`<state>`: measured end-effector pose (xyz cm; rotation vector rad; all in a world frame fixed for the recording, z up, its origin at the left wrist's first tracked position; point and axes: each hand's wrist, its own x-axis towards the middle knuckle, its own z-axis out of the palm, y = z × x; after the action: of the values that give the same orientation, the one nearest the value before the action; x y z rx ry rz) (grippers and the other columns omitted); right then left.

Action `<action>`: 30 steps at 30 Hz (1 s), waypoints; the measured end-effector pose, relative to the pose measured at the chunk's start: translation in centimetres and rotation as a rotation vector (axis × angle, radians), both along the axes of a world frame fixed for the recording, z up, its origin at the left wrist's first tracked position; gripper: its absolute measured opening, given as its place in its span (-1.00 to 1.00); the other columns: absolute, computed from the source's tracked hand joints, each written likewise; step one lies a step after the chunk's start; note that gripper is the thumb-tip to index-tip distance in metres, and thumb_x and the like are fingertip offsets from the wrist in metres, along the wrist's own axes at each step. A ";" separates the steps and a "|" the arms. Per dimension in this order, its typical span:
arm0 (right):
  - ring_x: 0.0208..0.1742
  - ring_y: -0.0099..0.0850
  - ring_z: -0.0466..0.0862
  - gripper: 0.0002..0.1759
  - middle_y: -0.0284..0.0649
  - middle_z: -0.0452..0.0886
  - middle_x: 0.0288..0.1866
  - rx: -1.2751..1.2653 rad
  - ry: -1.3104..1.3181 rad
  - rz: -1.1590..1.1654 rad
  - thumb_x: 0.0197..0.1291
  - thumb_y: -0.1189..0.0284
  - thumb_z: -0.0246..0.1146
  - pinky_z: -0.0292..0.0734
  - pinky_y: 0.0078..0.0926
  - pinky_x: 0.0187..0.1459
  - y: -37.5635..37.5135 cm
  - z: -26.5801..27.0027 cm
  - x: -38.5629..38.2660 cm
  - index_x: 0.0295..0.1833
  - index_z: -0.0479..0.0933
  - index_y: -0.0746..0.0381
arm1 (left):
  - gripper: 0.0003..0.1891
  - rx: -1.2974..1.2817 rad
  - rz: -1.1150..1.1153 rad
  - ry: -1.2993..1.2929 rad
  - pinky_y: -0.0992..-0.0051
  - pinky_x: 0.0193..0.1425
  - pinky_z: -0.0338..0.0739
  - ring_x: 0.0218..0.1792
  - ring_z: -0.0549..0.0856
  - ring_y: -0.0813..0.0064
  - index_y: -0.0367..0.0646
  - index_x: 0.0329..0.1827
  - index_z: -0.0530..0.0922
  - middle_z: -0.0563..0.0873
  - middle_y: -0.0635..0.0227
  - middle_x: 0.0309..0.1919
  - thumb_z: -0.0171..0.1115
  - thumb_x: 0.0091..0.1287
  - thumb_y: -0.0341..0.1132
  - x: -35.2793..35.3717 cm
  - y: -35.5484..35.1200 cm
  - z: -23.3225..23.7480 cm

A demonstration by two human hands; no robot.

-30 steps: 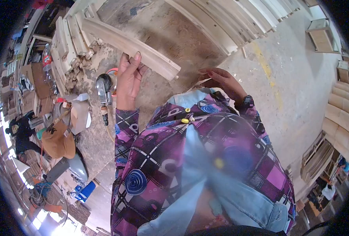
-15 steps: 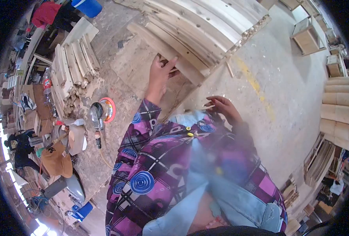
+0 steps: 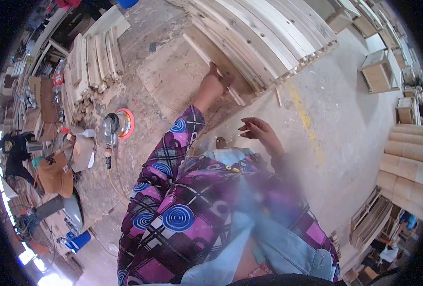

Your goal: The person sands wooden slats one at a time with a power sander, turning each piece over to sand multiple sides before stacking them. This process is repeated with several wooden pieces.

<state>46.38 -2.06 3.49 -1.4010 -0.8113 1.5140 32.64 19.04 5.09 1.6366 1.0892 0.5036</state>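
My left hand (image 3: pixel 214 86) is closed around the near edge of a wooden board (image 3: pixel 225 61), which lies tilted along the near side of the board stack. Its pale narrow edge faces me, and part of the grip is hidden behind my knuckles. Off to the right, my right hand (image 3: pixel 263 134) hovers in front of my body, fingers loosely bent and apart, with nothing visible in them. Several long pale boards with dark knots make up the stack (image 3: pixel 268 43) beyond.
A sander (image 3: pixel 112 128) with an orange-red pad rests on the worn table (image 3: pixel 161 71) to the left, its hose trailing toward me. Behind it are shorter wood pieces (image 3: pixel 97 57), a plastic bottle (image 3: pixel 58 78) and a brown cap (image 3: pixel 56 176). Wooden frames (image 3: pixel 381 71) stand at the right.
The near board has turned, now showing a darker face and pale edge. My left hand has shifted from an upward pinch to a grip over its edge. My right hand rose slightly; the view shifted.
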 end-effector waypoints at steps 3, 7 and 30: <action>-0.05 -0.35 0.68 -0.59 -0.12 0.65 0.00 0.045 -0.036 0.019 0.44 0.29 0.11 0.62 -0.44 0.04 2.0 0.1 -1.4 0.26 0.43 0.31 | -0.11 0.009 -0.048 -0.067 0.45 -0.46 0.55 -0.53 0.68 0.44 -0.43 0.52 0.01 0.68 0.27 -0.51 0.30 0.31 -0.13 -2.1 0.7 -1.7; -0.05 -0.34 0.68 -0.60 -0.12 0.66 -0.02 0.048 -0.100 0.018 0.43 0.33 0.12 0.64 -0.44 0.01 2.6 -0.3 -0.4 0.26 0.44 0.32 | -0.27 -0.034 -0.229 -0.114 0.50 -0.44 0.55 -0.50 0.64 0.52 -0.33 0.47 0.21 0.66 0.33 -0.48 0.29 0.34 -0.16 -7.4 0.0 -2.6; -0.52 -0.33 0.73 -0.56 -0.17 0.66 -0.50 -0.398 -0.553 -0.100 0.26 0.08 0.25 0.66 -0.48 -0.45 6.5 4.9 -0.2 -0.34 0.59 0.29 | -0.56 -0.345 0.124 -0.256 0.59 -0.32 0.52 -0.40 0.62 0.67 -0.12 0.31 0.49 0.65 0.38 -0.39 0.25 0.38 -0.29 -30.5 -10.3 -6.0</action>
<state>46.19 4.49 8.36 -2.1811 -0.7680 1.2626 2.17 8.74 -0.86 1.1745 1.0243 0.5554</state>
